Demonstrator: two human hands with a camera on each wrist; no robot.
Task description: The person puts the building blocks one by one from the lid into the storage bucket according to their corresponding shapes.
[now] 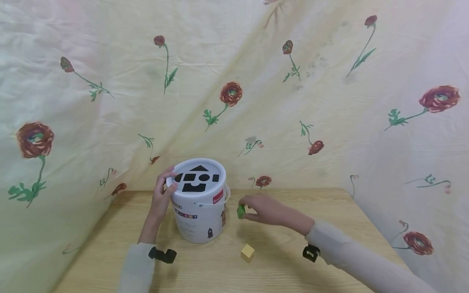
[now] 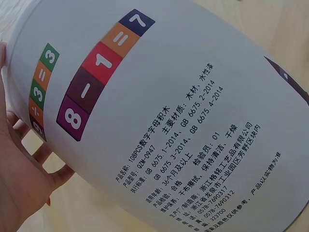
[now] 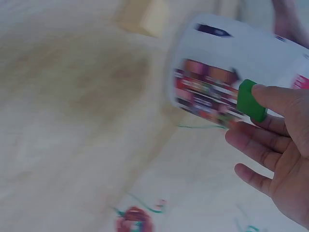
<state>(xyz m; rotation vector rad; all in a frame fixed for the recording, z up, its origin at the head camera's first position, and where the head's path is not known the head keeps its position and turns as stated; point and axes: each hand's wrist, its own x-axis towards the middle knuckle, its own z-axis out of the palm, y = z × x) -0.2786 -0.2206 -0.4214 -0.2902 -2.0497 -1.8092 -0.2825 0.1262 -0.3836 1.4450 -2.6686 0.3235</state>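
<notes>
A white lidded bucket point(image 1: 199, 219) stands upright on the table, its lid point(image 1: 212, 188) cut with several black-looking shaped holes. My left hand point(image 1: 161, 193) holds the bucket's left side at the lid's rim, fingers curving around it; the left wrist view shows the printed side point(image 2: 159, 116) close up. To the right of the bucket, my right hand point(image 1: 265, 209) pinches a small green block point(image 1: 240, 211) between thumb and index finger, above the table. In the right wrist view the green block point(image 3: 250, 100) overlaps the bucket, its other fingers spread. A yellow cube point(image 1: 247, 252) lies on the table nearer me.
The wooden table point(image 1: 311, 203) ends at a back edge against a flower-printed cloth point(image 1: 234, 61), which also hangs at both sides. A white bucket handle point(image 1: 228, 196) hangs at the bucket's right. Each wrist carries a black camera mount point(image 1: 163, 255).
</notes>
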